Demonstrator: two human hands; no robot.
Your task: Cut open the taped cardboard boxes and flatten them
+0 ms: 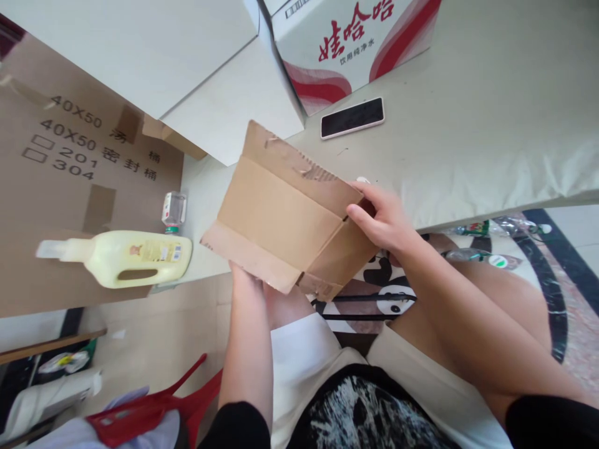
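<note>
A brown cardboard box (281, 206), unfolded with flaps spread, is held tilted above my lap, close to the table edge. My right hand (379, 215) grips its right side, the thumb over the rim and the other fingers partly hidden behind it. From below, my left hand (246, 274) reaches under the near flap; its fingers are out of sight behind the cardboard, so its grip does not show. Torn, rough patches run along the far flap. Beyond the box, a phone (352, 118) with a dark screen lies on the table.
White cartons (234, 93) and a red-and-white water carton (355, 50) stand at the back of the covered table (491, 112). Left are a yellow jug (135, 259), a small clear bottle (174, 212) and a large brown carton (51, 187). Plastic bottles (482, 257) lie at lower right.
</note>
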